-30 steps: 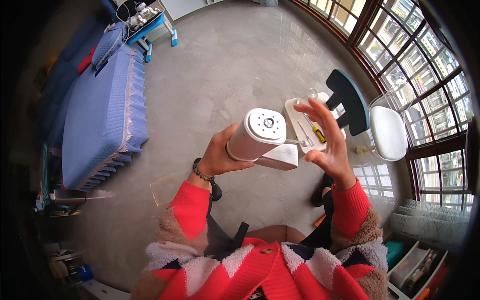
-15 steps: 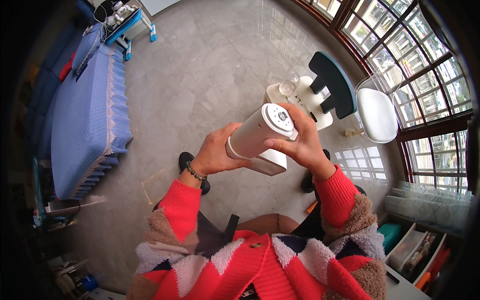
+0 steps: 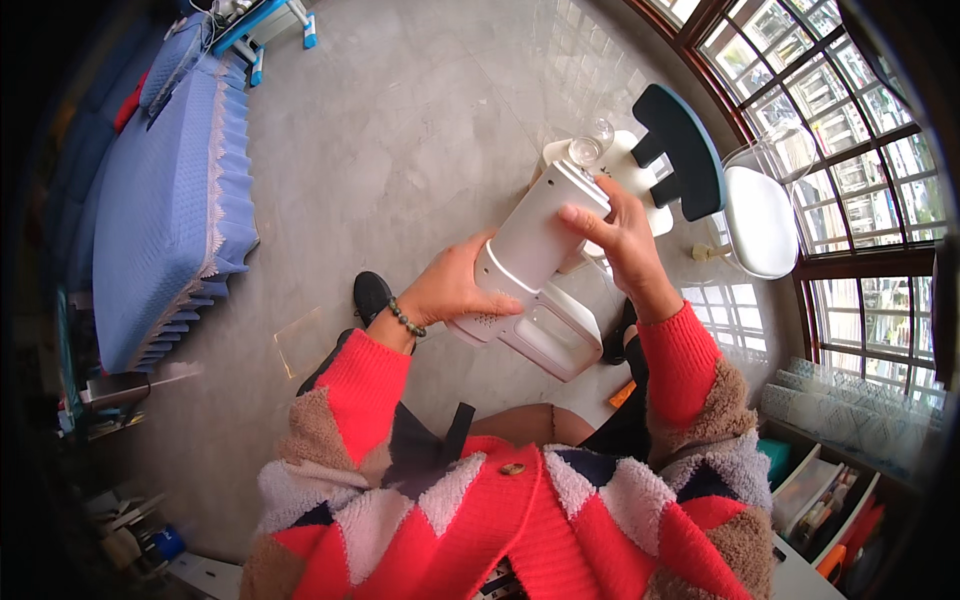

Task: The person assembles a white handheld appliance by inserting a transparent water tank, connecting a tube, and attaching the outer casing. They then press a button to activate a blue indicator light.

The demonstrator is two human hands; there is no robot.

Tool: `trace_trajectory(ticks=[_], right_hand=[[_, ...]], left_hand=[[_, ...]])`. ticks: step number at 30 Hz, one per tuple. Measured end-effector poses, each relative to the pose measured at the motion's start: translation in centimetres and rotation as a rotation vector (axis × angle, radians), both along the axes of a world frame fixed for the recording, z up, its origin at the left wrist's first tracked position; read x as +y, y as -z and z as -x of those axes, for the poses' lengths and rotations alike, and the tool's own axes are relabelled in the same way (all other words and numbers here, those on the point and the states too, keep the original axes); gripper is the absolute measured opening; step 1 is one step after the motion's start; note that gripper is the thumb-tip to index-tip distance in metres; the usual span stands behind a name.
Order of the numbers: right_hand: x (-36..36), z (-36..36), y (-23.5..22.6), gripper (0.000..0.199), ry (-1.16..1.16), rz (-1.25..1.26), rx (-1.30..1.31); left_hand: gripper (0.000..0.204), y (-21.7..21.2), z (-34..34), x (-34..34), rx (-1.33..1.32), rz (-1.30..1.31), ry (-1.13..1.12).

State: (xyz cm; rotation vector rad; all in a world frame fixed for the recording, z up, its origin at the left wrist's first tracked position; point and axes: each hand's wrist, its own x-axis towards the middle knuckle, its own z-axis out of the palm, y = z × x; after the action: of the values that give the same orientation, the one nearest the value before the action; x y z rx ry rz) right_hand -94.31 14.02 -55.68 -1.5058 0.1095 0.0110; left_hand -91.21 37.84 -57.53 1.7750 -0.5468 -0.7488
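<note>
Between my hands is a white cylindrical appliance [image 3: 533, 232] with a seam around its body and a looped handle [image 3: 565, 335] at its lower side. It is tilted, its far end pointing up and to the right. My left hand [image 3: 450, 285] grips the lower section beside a patch of small vent holes. Around the upper section my right hand [image 3: 620, 235] is closed, its thumb lying on the near face. The far end's top is mostly turned out of sight.
Beyond the appliance stands a small cream stool [image 3: 655, 215] with a dark backrest [image 3: 685, 150], holding a clear glass container [image 3: 585, 150]. A white chair [image 3: 762, 225] is by the windows. On the left is a blue-covered couch [image 3: 170, 210]; an open drawer [image 3: 825, 500] is at lower right.
The appliance has turned in my hands. Its top has swung away from view, and the looped handle and vent holes now show. My left hand has shifted slightly right.
</note>
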Motion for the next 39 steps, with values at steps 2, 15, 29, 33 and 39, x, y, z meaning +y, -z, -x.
trace_trajectory(ticks=[2,15,29,33,39], right_hand=[[-0.1,-0.3,0.5,0.06,0.004,-0.009,0.03],[-3.7,-0.9,-0.2,0.057,0.265,0.303,0.044],[0.0,0.0,2.0,0.075,-0.103,0.048,0.321],[1.1,0.3,2.9,0.072,-0.085,-0.172,0.252],[2.2,0.3,4.3,0.075,0.076,-0.262,0.294]], left_hand=[[0.088,0.2,-0.2,-0.1,0.138,0.08,0.002],[0.057,0.7,-2.6,1.9,0.598,0.423,-0.466],[0.053,0.9,-3.1,2.4,0.397,0.484,-0.605],[0.056,-0.4,-2.4,2.6,0.303,0.418,-0.618],[0.054,-1.0,-2.0,2.3,0.273,0.399,-0.623]])
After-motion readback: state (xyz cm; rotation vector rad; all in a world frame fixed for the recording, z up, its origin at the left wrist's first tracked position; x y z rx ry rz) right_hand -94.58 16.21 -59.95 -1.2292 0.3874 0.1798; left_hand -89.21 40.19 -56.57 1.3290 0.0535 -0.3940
